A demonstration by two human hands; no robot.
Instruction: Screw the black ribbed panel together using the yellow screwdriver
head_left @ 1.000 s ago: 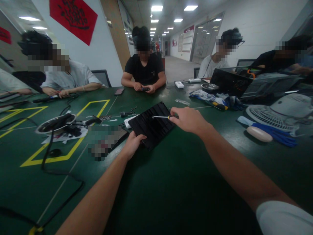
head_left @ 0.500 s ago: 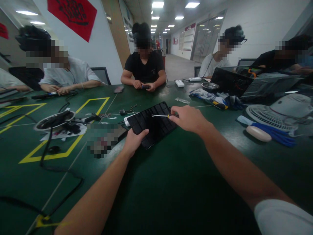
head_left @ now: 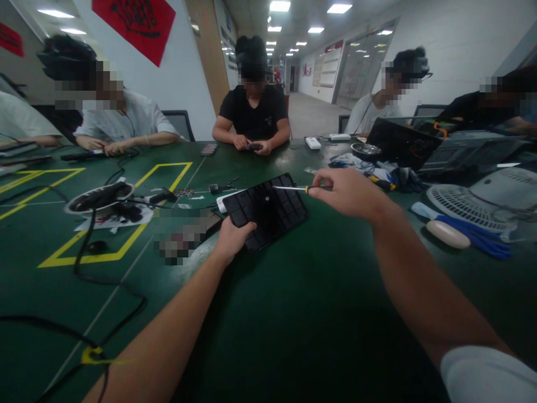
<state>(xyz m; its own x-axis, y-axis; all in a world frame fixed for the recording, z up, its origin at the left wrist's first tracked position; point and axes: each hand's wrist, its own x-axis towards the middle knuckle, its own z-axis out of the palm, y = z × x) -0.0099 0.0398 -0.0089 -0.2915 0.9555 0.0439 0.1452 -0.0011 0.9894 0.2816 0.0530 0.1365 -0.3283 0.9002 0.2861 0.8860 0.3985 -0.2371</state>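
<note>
A flat black panel (head_left: 283,215), marked with a grid of rectangles, is tilted above the green table. My left hand (head_left: 232,238) grips its near left corner, thumb on top and the other fingers hidden beneath. In my right hand (head_left: 342,190) is a screwdriver (head_left: 293,188) with a dark and yellow handle, its metal shaft pointing left over the panel's far half. Whether the tip touches the panel I cannot tell. A small light spot shows on the panel near its middle. Behind its left edge a white object (head_left: 226,200) partly shows.
Left of the panel lies a blurred-out flat device (head_left: 191,235). A dish of black parts (head_left: 100,196) and a long black cable (head_left: 79,268) are farther left. At right stand a fan (head_left: 474,201), blue gloves (head_left: 489,238) and a pale oval object (head_left: 448,234). Several people sit around the table.
My right hand and the screwdriver have moved right, and the shaft's tip has shifted away from the panel's middle, where a light spot now shows. My left hand still holds the panel.
</note>
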